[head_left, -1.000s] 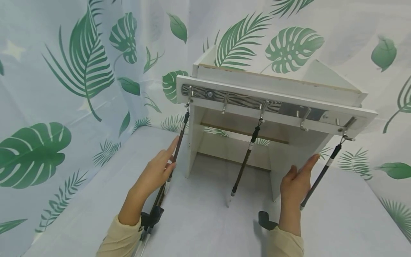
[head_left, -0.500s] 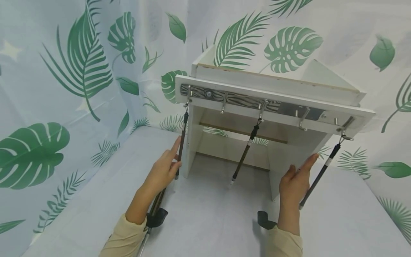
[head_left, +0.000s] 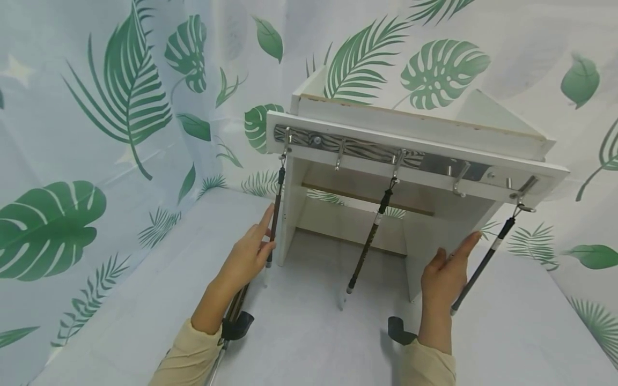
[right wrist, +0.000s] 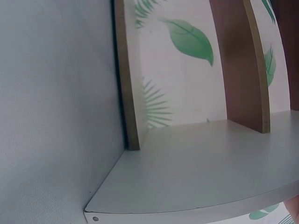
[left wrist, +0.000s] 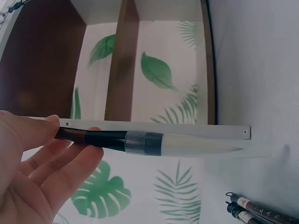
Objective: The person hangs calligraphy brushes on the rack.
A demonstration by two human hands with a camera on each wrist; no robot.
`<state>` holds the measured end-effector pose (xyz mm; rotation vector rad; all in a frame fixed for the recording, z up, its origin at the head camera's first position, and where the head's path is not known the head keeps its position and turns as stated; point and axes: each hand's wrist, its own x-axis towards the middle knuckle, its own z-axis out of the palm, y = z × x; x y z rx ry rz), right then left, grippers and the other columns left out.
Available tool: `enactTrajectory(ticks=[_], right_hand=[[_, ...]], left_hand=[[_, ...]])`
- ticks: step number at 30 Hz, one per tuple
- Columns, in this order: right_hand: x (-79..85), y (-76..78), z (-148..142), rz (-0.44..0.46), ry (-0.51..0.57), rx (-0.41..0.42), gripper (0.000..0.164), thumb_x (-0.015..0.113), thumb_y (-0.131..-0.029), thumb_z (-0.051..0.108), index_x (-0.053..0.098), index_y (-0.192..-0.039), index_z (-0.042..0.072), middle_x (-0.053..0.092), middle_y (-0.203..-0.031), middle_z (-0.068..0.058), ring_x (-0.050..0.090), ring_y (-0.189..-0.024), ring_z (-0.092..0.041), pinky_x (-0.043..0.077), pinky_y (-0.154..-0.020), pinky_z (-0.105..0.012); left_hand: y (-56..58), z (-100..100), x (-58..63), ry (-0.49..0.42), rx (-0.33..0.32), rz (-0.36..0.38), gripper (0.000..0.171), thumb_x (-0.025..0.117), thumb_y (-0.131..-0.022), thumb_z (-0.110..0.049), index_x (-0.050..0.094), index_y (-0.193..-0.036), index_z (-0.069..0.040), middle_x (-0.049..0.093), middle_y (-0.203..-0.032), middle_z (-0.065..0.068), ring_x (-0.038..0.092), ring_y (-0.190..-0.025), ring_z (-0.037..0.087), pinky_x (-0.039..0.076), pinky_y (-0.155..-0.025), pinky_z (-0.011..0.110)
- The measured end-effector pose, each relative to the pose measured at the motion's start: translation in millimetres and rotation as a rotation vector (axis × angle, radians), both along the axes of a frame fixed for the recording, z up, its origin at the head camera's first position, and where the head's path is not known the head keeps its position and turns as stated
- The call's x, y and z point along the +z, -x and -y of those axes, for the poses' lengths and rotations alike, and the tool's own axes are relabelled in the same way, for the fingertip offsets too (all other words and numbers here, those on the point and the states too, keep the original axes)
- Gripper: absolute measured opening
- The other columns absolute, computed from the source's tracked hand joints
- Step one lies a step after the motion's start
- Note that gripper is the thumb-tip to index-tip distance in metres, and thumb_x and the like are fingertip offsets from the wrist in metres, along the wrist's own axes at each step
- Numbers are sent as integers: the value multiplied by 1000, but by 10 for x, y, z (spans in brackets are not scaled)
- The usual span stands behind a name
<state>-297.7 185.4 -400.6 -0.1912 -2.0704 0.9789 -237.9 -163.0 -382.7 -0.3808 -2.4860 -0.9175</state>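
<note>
In the head view several calligraphy brushes hang from hooks on a white rack board. My left hand (head_left: 246,254) pinches the left hanging brush (head_left: 276,214) lightly between thumb and fingers. The left wrist view shows that brush (left wrist: 145,143), its white tuft pointing down toward the floor. My right hand (head_left: 443,279) is raised by the cabinet's right side, fingers fairly straight, near the right hanging brush (head_left: 483,268). Whether it touches the cabinet panel is unclear. Between both hands hangs the middle brush (head_left: 369,244).
The rack board (head_left: 333,126) is fixed along the front of a white cabinet (head_left: 425,115). Two of its hooks, one a bare hook (head_left: 340,155), carry nothing. More brushes (left wrist: 261,210) lie on the floor at the left. Leaf-print cloth (head_left: 135,96) covers the walls.
My left hand has shifted slightly right, and the brush it pinches now hangs straighter, its lower end swung rightward. My right hand stays in place.
</note>
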Motion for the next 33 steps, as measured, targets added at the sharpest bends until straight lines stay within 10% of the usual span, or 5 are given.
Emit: enactTrajectory(ticks=[19, 33], right_hand=[[-3, 5, 6, -2, 6, -12, 63, 38, -96, 11, 4, -147, 24, 35, -142, -24, 42, -122, -44, 35, -96, -58], [10, -2, 13, 37, 29, -14, 62, 38, -97, 12, 4, -148, 21, 32, -144, -20, 40, -125, -42, 34, -98, -57]], left_hand=[[48, 236, 25, -2, -6, 183, 92, 59, -89, -18, -12, -146, -17, 52, -128, 12, 65, -93, 25, 53, -71, 37], [66, 466, -93, 133, 36, 536, 87, 59, -89, -26, -2, -147, -10, 54, -125, 18, 59, -101, 33, 47, -83, 47]])
